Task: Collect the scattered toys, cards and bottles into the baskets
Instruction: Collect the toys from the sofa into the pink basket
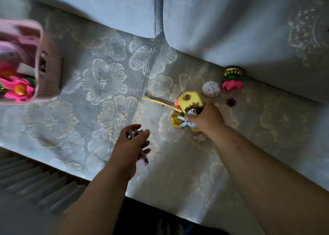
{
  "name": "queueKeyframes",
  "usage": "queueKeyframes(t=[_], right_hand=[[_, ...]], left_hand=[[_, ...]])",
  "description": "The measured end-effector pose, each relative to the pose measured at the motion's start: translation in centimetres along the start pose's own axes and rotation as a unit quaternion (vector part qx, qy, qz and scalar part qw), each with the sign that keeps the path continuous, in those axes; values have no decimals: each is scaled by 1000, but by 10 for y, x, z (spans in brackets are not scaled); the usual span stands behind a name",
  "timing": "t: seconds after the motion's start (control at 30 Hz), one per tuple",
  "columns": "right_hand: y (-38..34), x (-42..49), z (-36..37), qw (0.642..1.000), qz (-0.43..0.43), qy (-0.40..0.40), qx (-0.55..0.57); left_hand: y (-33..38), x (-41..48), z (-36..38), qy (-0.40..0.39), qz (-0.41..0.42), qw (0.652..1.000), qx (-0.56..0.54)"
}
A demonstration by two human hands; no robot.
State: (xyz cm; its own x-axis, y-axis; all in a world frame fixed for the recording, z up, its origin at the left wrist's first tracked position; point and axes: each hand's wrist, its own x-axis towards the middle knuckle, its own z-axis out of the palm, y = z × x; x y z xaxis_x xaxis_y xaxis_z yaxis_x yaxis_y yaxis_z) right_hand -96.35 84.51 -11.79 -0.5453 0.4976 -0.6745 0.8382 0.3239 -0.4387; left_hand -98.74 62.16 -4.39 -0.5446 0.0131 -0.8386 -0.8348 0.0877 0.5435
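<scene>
Yellow plastic toys [190, 101] lie in a small heap on the flower-embroidered sofa cover [106, 85], and the right hand [204, 118] is closed around them. The left hand [131, 143] is pinched on a thin stack of cards [142, 152]. A ribbed white ball [211, 89] and a pink flower toy [232, 85] lie beside the heap; the pink slatted basket [48, 74] stands far left.

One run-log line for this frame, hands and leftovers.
left hand: holds card stack | right hand: gripping yellow toy cluster | loose: white ball, pink flower | pink basket: partly filled
</scene>
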Motion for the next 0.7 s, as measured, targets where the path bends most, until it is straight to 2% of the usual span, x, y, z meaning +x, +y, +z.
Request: queueKeyframes(t=[0.1,0.17,0.23,0.27,0.4,0.47,0.57,0.7], right_hand=[[4,-11,2,994,29,37,95],[0,-17,9,990,34,21,136],[-5,-24,29,994,19,-25,106],[-7,-26,43,996,17,-16,82],[-31,-39,83,991,44,91,-84],[-44,-51,87,983,48,135,-118],[-59,-68,93,989,36,128,-65],[-129,-92,127,993,-9,17,113]], left_hand=[[1,3,-20,1,8,1000,-26],[-2,12,-30,-2,3,999,-35],[-2,18,-42,2,-11,999,-42],[1,27,-47,-12,-14,999,-36],[22,44,-83,-26,-6,999,-28],[37,49,-110,-25,5,999,-32],[55,51,-153,-25,4,999,-35],[69,50,-208,7,2,997,-76]])
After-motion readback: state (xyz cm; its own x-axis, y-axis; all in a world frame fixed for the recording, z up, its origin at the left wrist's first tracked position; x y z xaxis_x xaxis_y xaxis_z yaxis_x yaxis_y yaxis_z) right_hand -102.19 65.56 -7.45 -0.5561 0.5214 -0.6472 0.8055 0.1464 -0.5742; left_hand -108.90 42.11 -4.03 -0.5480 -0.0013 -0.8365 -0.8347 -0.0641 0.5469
